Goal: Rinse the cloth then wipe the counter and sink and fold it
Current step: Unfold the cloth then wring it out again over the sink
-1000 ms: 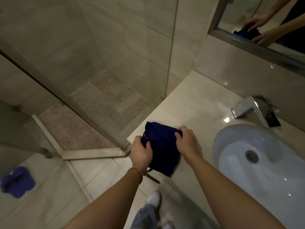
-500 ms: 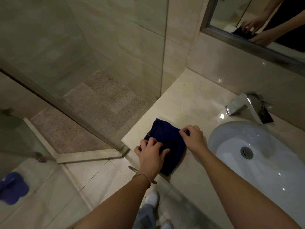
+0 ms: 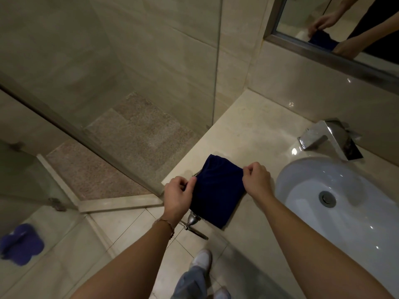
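A dark blue cloth, folded into a rough rectangle, lies on the beige counter near its left front corner, its near end reaching the counter's front edge. My left hand pinches the cloth's left edge with curled fingers. My right hand pinches the far right corner. The white oval sink lies to the right, with a chrome tap behind it.
A glass shower screen stands left of the counter, with a chrome towel bar below the counter's front edge. A mirror hangs on the back wall. A purple object lies on the floor tiles at lower left.
My left hand has moved off the top of the cloth to its left edge. The cloth now lies flatter and squarer on the counter.
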